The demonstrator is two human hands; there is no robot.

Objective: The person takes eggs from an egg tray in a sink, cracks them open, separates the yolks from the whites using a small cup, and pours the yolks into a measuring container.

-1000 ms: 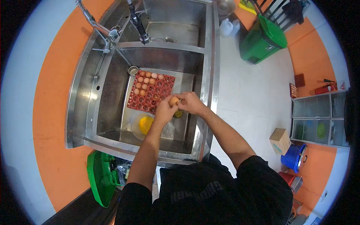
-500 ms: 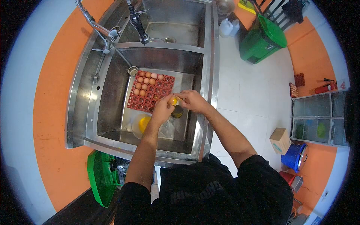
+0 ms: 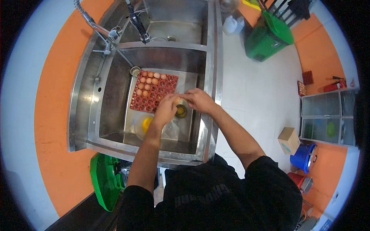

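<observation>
My left hand (image 3: 166, 109) is closed round one part of an opened eggshell (image 3: 177, 101). Close on its right, my right hand (image 3: 197, 101) pinches the other part of the shell, mostly hidden by the fingers. Below them a small dark bowl (image 3: 180, 111) on the sink floor holds something yellow, like a yolk. A red egg tray (image 3: 161, 89) lies behind my left hand, with several brown eggs (image 3: 148, 80) towards its far left side. A clear bowl with yellow contents (image 3: 146, 124) stands left of my left wrist, partly covered by it.
The steel sink (image 3: 210, 77) has a second basin behind, with a hanging spray tap (image 3: 142, 29). A small round metal strainer (image 3: 135, 71) is by the tray's corner. On the right are a green bin (image 3: 269, 36), a cardboard box (image 3: 289, 140) and a blue container (image 3: 303, 157).
The egg between my hands has gone from whole to opened. Something yellow now shows in the small dark bowl below. The view has shifted slightly.
</observation>
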